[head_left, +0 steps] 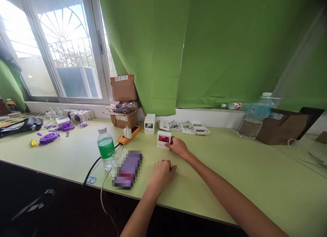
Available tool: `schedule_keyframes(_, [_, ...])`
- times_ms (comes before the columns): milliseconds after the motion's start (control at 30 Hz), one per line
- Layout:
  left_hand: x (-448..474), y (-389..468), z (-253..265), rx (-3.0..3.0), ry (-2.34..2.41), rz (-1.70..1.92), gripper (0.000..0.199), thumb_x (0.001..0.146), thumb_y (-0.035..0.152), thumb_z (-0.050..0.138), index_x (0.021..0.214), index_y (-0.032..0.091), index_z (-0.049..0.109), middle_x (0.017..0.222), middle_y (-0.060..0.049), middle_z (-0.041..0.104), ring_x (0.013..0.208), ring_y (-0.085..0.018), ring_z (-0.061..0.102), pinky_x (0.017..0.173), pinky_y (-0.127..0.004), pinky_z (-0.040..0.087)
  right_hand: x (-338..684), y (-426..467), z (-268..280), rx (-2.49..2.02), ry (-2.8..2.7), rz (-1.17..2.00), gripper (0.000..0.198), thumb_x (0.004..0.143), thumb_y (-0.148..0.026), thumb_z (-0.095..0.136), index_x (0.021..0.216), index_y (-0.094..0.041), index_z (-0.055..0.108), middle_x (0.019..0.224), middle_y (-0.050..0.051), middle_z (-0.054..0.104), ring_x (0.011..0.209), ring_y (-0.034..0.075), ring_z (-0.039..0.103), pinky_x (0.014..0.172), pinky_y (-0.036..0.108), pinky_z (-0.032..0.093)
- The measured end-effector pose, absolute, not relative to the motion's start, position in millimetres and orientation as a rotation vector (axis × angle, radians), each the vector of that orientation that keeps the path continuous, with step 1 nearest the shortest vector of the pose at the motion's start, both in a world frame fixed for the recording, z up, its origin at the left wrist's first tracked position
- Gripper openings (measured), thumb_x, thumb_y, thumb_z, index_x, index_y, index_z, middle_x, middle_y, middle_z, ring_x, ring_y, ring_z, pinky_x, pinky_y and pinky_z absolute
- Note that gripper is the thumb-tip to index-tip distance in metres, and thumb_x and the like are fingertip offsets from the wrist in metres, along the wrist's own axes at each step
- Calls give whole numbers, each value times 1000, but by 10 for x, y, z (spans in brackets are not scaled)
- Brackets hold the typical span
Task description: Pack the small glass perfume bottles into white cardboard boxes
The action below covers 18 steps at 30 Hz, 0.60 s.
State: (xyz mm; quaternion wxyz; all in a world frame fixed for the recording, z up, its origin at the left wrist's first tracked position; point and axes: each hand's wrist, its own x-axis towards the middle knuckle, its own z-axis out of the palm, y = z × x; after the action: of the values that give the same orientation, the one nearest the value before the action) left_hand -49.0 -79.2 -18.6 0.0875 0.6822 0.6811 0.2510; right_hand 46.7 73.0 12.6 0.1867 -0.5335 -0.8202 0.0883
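On the tabletop (255, 165), the right hand (177, 145) pinches the right edge of the upright white box (164, 140); light thumb pressure should prevent denting. The left hand (163, 172) is curled nearby; whether it grips anything cannot be told.

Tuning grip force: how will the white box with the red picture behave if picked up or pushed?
Flat faces and crisp edges suggest the white box is stiff, probably card, so a hard squeeze could dent it. Squared-off and upright, it would likely slide, not roll, if pushed low. Contents hidden; weight unclear.
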Motion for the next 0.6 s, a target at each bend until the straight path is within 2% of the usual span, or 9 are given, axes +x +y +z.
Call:
schedule_keyframes(200, [-470, -796, -198, 2100, 2007, 718, 29, 88, 40, 42, 88, 19, 62, 85, -11, 67, 78, -24, 62, 62, -30, 35, 154, 924, 217, -1552, -2331, 201, 37, 78, -46, 62, 102, -17, 66, 102, 13, 69, 93, 26, 64, 70, 28, 43])
schedule_keyframes(600, [-498, -756, -215, 2119, 1994, 651, 23, 89, 32, 39, 91, 19, 58, 86, -12, 66, 75, -25, 63, 60, -29, 32, -347, 1286, 170, -1541, -2396, 195, 43, 80, -47, 61, 107, -13, 64, 109, 15, 66, 98, 25, 62, 76, 27, 44])
